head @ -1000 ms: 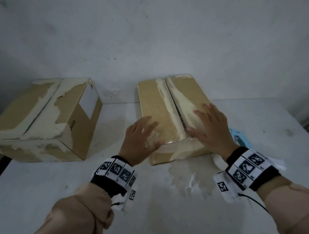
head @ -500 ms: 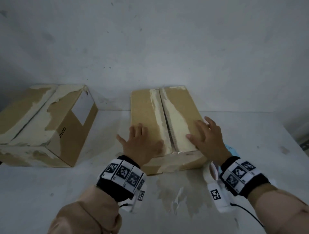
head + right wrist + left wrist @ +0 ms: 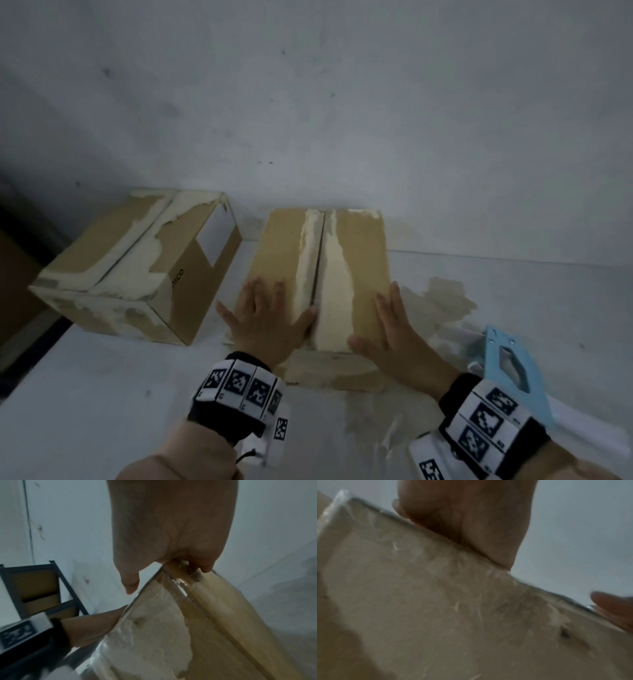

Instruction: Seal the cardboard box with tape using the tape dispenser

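The cardboard box (image 3: 363,260) stands in the middle of the white table, flaps closed, with a pale torn strip along its centre seam. My left hand (image 3: 263,318) lies flat on the near left part of the top, fingers spread, thumb by the seam. My right hand (image 3: 394,329) lies flat on the near right corner, fingers straight. In the left wrist view the palm (image 3: 471,520) presses the box's top edge (image 3: 436,588). The right wrist view shows the right hand (image 3: 171,534) on the box (image 3: 223,622). A light blue tape dispenser (image 3: 510,366) rests on the table, right of my right wrist.
A second, larger cardboard box (image 3: 137,270) with torn patches stands at the left. The white wall (image 3: 342,102) rises just behind both boxes. Brownish stains (image 3: 442,301) mark the table beside and before the middle box. Dark shelving (image 3: 42,588) is at the far left.
The box has turned so its seam runs nearly straight away from me. Both hands slid toward its near end and outward, staying flat on top. The dispenser has come into fuller view.
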A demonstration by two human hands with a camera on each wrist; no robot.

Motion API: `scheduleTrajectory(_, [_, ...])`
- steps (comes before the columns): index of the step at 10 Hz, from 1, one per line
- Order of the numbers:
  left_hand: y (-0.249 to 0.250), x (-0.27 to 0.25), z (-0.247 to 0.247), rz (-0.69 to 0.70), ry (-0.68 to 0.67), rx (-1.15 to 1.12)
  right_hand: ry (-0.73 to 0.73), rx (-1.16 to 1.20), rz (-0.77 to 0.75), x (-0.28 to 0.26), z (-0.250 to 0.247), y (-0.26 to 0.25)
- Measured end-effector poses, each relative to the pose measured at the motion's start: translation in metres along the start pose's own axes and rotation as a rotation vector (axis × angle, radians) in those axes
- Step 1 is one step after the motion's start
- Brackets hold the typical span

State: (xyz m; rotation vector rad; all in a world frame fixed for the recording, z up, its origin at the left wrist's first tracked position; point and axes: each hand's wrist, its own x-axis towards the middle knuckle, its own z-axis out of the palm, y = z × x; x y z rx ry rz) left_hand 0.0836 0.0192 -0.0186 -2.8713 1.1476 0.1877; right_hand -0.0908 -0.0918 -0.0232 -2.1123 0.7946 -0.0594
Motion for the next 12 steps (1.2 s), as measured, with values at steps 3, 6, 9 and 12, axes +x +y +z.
scheduleTrajectory(3, [-0.058,0.041,-0.002,-0.145,-0.009,-0.127,-0.089,-0.198,-0.031,0.044,0.054,-0.056])
scheduleTrajectory(6, [-0.084,0.077,0.000,-0.173,0.027,-0.186,-0.073,-0.225,0.011,0.082,0.063,-0.077])
scheduleTrajectory(9, [-0.086,0.084,-0.004,-0.165,0.011,-0.192,-0.071,-0.220,0.019,0.091,0.065,-0.077])
scheduleTrajectory(12, [-0.068,0.080,-0.022,-0.030,-0.033,-0.100,0.163,-0.139,0.011,0.066,0.013,-0.076])
